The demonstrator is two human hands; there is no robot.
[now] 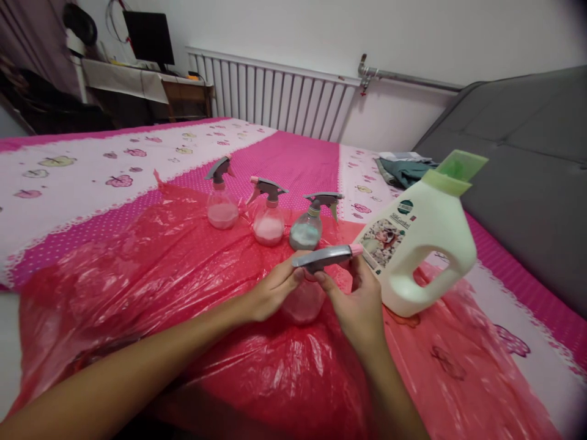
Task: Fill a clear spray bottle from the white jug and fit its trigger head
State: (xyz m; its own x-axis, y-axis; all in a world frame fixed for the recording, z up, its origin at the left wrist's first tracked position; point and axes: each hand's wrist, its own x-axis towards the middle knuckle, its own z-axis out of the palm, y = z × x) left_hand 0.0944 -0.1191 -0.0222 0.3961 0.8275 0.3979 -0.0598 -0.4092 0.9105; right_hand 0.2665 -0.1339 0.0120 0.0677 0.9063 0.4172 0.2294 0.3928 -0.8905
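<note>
A clear round spray bottle (302,304) with a grey trigger head and pink nozzle stands before me on red plastic sheeting (183,263). My left hand (275,290) is closed at its neck, just under the back of the head. On the nozzle side, my right hand (360,302) grips the head and neck, its thumb near the collar. Behind it are a spray bottle with bluish foamy liquid (305,234), one with pinkish-white contents (268,229), and another pinkish one (222,214). The hands partly hide the held bottle.
Close to my right hand stands a big pale-green detergent jug (403,278) with a green cap. The sheeting covers part of a pink patterned bed (302,162). Folded clothes (406,169) lie near the grey headboard (518,122). A radiator (279,91) and a desk with a monitor (147,38) stand beyond.
</note>
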